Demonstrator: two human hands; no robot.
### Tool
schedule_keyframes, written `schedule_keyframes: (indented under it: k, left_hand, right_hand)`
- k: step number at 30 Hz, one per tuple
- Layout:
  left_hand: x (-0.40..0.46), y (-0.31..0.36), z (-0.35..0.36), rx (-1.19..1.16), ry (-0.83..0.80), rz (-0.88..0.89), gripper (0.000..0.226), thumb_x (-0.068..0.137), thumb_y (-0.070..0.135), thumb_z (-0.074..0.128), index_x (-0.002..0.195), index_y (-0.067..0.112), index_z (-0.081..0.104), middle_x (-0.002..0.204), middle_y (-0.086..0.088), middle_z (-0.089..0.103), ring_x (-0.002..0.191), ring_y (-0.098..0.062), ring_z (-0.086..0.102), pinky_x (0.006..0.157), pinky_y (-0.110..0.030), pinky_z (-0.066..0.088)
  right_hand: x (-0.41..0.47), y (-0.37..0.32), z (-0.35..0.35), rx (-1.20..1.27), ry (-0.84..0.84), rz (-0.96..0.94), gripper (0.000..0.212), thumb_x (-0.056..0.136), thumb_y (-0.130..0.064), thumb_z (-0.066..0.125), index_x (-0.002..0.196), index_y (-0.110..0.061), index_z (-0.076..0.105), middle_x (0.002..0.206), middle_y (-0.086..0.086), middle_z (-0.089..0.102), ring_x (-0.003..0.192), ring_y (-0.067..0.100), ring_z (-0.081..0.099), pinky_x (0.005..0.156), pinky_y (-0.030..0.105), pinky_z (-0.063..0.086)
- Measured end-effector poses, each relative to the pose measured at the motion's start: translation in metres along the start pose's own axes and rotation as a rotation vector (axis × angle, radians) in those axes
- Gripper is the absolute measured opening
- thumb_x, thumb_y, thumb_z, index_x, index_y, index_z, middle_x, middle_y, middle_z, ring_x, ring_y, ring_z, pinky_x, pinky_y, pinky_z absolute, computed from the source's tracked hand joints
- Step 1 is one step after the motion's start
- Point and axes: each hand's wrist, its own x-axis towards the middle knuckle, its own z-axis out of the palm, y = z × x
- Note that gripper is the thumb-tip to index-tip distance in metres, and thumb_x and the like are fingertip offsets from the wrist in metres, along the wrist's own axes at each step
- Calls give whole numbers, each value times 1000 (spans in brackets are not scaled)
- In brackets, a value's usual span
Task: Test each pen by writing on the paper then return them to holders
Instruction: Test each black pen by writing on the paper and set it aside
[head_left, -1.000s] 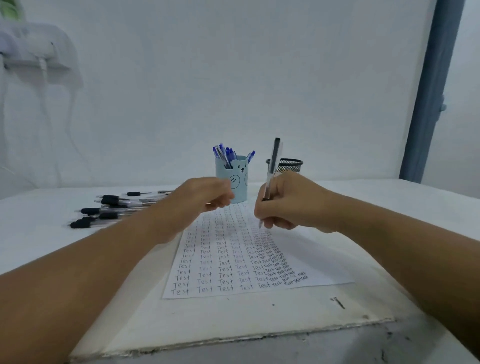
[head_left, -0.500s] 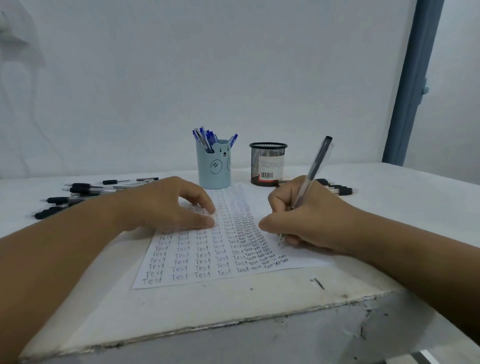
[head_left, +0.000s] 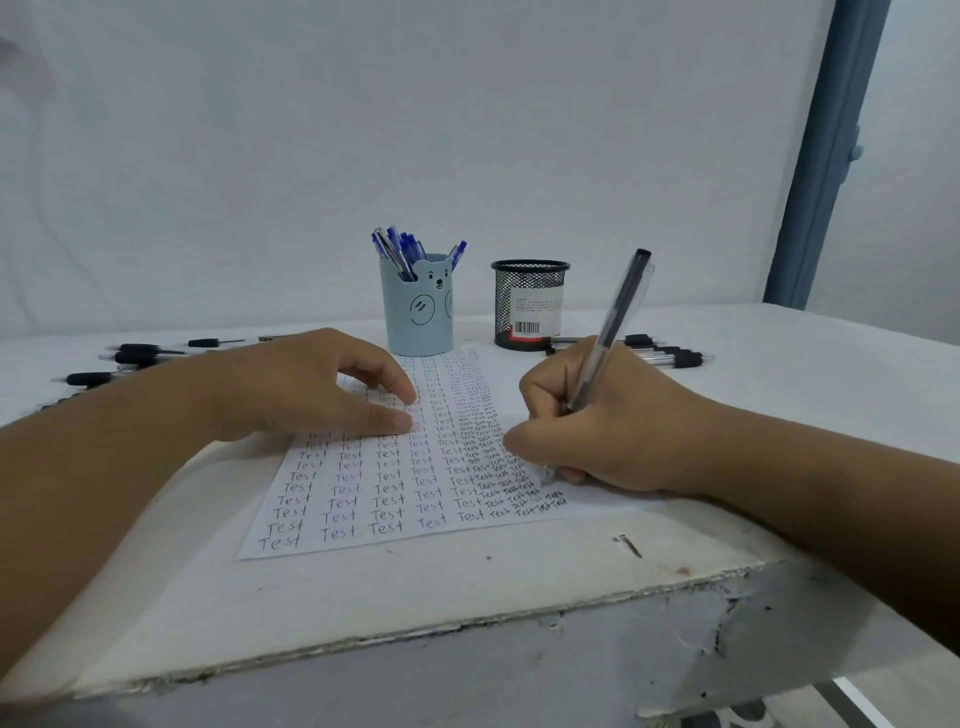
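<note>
A white paper (head_left: 363, 499) filled with rows of the word "Test" lies on the table. My right hand (head_left: 602, 431) grips a clear black-ink pen (head_left: 615, 317), its tip down on the paper's lower right area. My left hand (head_left: 306, 384) rests flat on the paper's upper left, fingers spread and pressing it. Behind the paper stands a light blue bear-face holder (head_left: 415, 312) with several blue pens, and a black mesh holder (head_left: 530, 304) to its right. Black pens lie loose at the left (head_left: 130, 356) and behind my right hand (head_left: 670, 356).
The white table (head_left: 363, 597) has a chipped front edge and a small screw (head_left: 629, 544) lying near the paper's lower right. A white wall stands behind, with a blue-grey door frame (head_left: 826, 156) at the right.
My right hand came down from holding the pen upright to pressing its tip on the paper. My left hand uncurled and settled flat on the sheet. The camera tilted downward.
</note>
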Motion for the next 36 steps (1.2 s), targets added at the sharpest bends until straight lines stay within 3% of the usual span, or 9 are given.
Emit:
schedule_keyframes:
  k: [4,10,19,32,36]
  left_hand:
    - [0,0,0,4,-4,-2,40,55,59,79,94,50,74,121,25,60,108,14,46,95,-24,29]
    - [-1,1,0,2,-2,-8,41,55,59,79,94,48,75,121,25,60,110,13,46,99,-26,28]
    - [-1,2,0,-3,-5,-7,39,56,58,80,94,49,74,121,24,61,112,12,47,100,-27,28]
    - [-3,4,1,-9,-11,-20,39,56,58,78,94,48,75,121,24,58,105,14,45,98,-26,27]
    - [-3,4,0,0,-9,-24,36,60,56,79,95,46,75,121,25,58,103,14,45,98,-26,26]
  right_hand:
    - [1,1,0,-12,-8,-3,45,82,-2,69,47,-17,45,42,1,49,43,12,52,50,22,41]
    - [0,0,0,34,-12,0,46,84,0,69,48,-13,45,45,9,50,39,7,50,47,17,41]
    - [2,2,0,-13,8,-16,46,82,-3,68,47,-18,42,43,-1,44,47,17,48,50,25,39]
    - [4,6,-1,-17,-17,-28,46,82,0,67,48,-17,40,48,7,42,50,18,43,50,22,36]
    - [4,8,1,-13,0,-42,39,75,-10,65,49,-18,37,52,12,38,52,19,38,53,30,33]
